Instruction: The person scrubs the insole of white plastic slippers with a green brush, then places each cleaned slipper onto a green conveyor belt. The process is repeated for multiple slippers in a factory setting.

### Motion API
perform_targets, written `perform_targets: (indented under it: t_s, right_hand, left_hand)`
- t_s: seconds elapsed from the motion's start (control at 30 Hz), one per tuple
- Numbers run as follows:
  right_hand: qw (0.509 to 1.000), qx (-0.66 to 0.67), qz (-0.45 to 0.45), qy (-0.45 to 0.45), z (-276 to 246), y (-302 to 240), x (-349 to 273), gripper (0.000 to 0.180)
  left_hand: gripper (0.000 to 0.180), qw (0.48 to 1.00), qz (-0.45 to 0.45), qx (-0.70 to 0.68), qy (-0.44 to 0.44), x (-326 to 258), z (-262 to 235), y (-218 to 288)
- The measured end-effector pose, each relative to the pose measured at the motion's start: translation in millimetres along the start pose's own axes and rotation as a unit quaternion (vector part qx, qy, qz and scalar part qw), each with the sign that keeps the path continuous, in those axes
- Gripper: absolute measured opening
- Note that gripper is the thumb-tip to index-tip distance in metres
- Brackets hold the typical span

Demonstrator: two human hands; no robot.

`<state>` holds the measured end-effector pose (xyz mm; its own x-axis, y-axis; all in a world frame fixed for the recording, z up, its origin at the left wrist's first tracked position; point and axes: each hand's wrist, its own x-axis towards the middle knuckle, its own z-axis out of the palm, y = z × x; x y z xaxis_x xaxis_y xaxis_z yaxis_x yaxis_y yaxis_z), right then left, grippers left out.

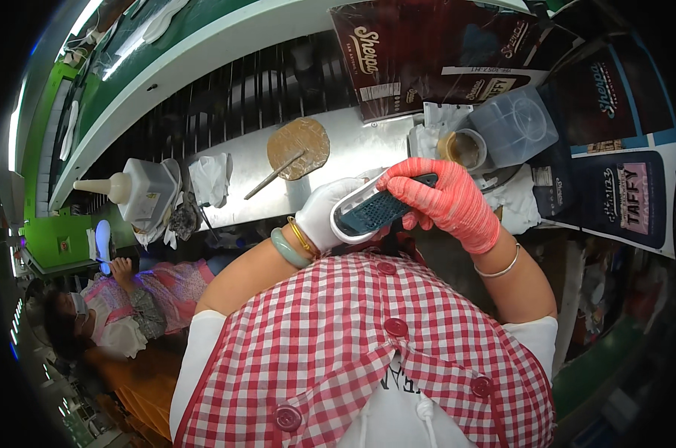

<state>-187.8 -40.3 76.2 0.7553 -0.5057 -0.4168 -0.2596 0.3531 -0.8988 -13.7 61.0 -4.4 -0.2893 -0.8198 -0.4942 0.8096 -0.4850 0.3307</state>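
In front of my chest is a shoe sole point(375, 214), tilted, with a white rim and a dark teal patterned face. My left hand point(324, 213), in a white glove, is closed around the rim from the left. My right hand point(454, 201), in a pink-red glove, pinches the sole's far right end between thumb and fingers. Beyond my hands, on a metal work surface point(241, 201), lies a round brown pad point(298, 142) with a thin stick point(274, 175) resting on it.
At left stand a white nozzle bottle point(147, 194) and crumpled white cloth point(209, 179). To the right are a cup of amber liquid point(463, 148), a clear plastic container point(516, 123) and printed dark cardboard point(398, 60). A co-worker point(140, 299) at left holds a pale sole point(103, 243).
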Motion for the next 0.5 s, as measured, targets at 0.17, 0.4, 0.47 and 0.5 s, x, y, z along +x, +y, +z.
perform_targets:
  t_s: [0.17, 0.4, 0.47, 0.5]
  right_hand:
    - [0.993, -0.064, -0.067, -0.073, 0.1, 1.4, 7.6, 0.025]
    - [0.994, -0.057, 0.05, -0.081, 10.8, -24.9, -3.1, 0.024]
    - [0.994, -0.069, 0.05, -0.068, 6.4, -25.3, -9.1, 0.023]
    - [0.994, -0.075, 0.052, -0.063, 3.2, -24.8, -12.8, 0.023]
  left_hand:
    - [0.045, 0.99, -0.06, 0.083, -0.095, 4.1, -15.9, 3.9]
    - [0.041, 0.992, -0.094, 0.072, -0.049, -14.9, 7.1, 18.6]
    - [0.04, 0.993, -0.094, 0.063, -0.042, -16.6, 17.3, 20.2]
    - [0.041, 0.989, -0.08, 0.11, -0.059, -16.6, 13.6, 19.6]
